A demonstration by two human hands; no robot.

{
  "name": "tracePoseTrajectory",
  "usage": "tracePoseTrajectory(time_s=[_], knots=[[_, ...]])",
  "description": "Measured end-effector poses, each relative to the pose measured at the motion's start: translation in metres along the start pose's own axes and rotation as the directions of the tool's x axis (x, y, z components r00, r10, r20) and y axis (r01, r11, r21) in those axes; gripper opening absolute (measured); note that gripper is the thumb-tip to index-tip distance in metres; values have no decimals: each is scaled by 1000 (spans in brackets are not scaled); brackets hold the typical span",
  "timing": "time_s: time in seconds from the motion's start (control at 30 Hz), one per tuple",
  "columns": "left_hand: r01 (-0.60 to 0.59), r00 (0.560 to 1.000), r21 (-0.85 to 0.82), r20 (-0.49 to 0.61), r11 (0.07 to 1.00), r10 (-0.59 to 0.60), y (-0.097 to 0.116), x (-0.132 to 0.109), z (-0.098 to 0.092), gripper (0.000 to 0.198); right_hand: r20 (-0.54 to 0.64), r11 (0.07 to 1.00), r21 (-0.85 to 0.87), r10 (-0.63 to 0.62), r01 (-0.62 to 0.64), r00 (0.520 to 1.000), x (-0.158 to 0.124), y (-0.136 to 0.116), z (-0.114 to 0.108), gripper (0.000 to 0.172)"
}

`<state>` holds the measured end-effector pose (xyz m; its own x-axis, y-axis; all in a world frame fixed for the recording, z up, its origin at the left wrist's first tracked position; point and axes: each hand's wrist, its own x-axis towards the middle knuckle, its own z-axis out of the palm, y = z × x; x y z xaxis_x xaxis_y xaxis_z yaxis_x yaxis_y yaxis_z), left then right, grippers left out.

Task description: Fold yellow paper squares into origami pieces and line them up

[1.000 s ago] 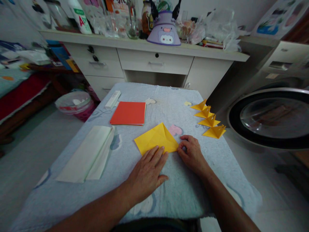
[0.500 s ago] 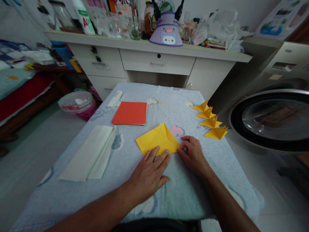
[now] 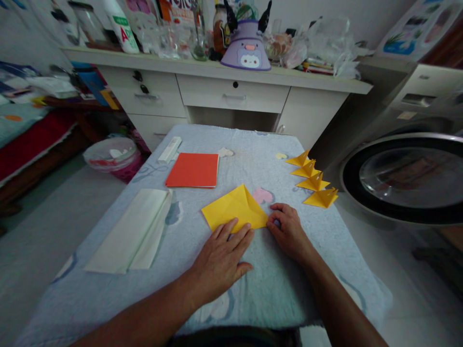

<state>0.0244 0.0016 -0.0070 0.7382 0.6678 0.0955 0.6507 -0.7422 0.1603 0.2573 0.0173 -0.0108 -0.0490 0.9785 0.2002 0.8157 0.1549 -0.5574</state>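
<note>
A folded yellow paper [image 3: 235, 207] lies on the blue cloth-covered table, with a raised-looking triangular fold at its right side. My left hand [image 3: 224, 255] rests flat on the paper's near edge, fingers spread. At the paper's right corner, my right hand [image 3: 287, 229] has its thumb and forefinger pinched together, touching that corner. Several folded yellow paper figures [image 3: 314, 182] stand in a slanting row at the table's right edge. A stack of red paper [image 3: 193, 170] lies beyond the yellow sheet, to the left.
White folded tissue [image 3: 132, 231] lies on the table's left side. A small white box [image 3: 170, 150] is near the far left corner. Behind the table [image 3: 253, 299] stands a white cabinet [image 3: 235, 91] bearing jars and a purple visor. A washing machine [image 3: 408, 140] is at right.
The view has shifted slightly, moving the scene a little leftward. Both hands and the yellow paper keep nearly the same positions on the table.
</note>
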Motion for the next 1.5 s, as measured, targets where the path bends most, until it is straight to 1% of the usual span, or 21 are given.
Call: tracePoseTrajectory(time_s=[0.13, 0.23, 0.37, 0.43, 0.53, 0.6, 0.67, 0.8, 0.97, 1.17, 1.4, 1.5], knots=[[27, 1000, -45, 8, 999, -27, 0, 3, -2, 69, -6, 996, 88, -32, 32, 999, 0, 5, -3, 14], [42, 999, -64, 15, 997, -41, 1, 5, -3, 68, -41, 992, 120, -22, 27, 999, 0, 8, -6, 15], [28, 1000, -58, -2, 998, -28, 1, 6, -4, 68, -97, 995, 101, -7, 17, 995, -4, 2, -15, 14], [22, 1000, -50, -17, 998, -23, 0, 6, -4, 67, -96, 997, 58, -51, 57, 994, -11, -7, -20, 17], [17, 999, -38, -31, 999, -18, 0, 6, -3, 67, -54, 986, -7, -167, 167, 984, -28, -22, -20, 26], [16, 999, -30, -34, 999, -17, 0, 7, -2, 67, 3, 979, -62, -197, 196, 980, -40, -28, -15, 35], [19, 999, -25, -33, 999, -20, 1, 7, -2, 67, 41, 965, -132, -222, 226, 974, -48, -31, -8, 39], [28, 999, -18, -30, 999, -28, 2, 6, -2, 67, 107, 939, -219, -246, 265, 963, -55, -32, -3, 43], [26, 999, -14, -33, 1000, -27, 1, 6, -3, 67, 213, 907, -238, -299, 346, 930, -57, -36, -4, 55], [25, 999, -9, -40, 1000, -25, 1, 6, -3, 68, 231, 910, -234, -289, 341, 929, -58, -38, -4, 59], [29, 998, -14, -46, 999, -30, 2, 5, -2, 69, 236, 917, -227, -276, 329, 932, -58, -38, -4, 59], [4, 998, -20, -59, 1000, -5, 1, 5, -1, 68, 235, 918, -232, -269, 323, 934, -59, -37, -3, 59]])
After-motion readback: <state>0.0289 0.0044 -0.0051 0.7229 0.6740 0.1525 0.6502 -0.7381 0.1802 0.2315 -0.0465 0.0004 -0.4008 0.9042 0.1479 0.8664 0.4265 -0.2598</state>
